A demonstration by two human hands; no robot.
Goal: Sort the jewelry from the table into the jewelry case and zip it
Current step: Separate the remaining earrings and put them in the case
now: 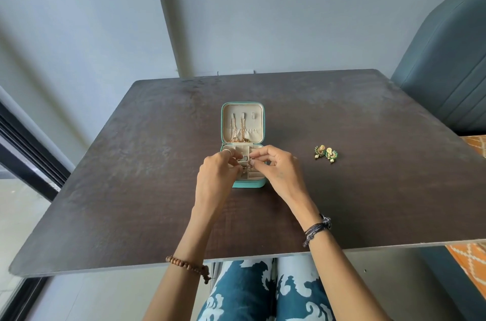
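Note:
A small teal jewelry case lies open in the middle of the dark table, its cream lid flat behind the base. Two gold chains hang from the lid's hooks. Over the base's compartments my left hand and my right hand meet, fingertips pinching a small piece of jewelry between them; it is too small to name. A pair of green and gold earrings lies on the table to the right of the case.
A dark teal padded chair stands at the table's far right corner. Orange patterned fabric shows beyond the right edge. A window frame runs along the left. My patterned trousers show under the table's near edge.

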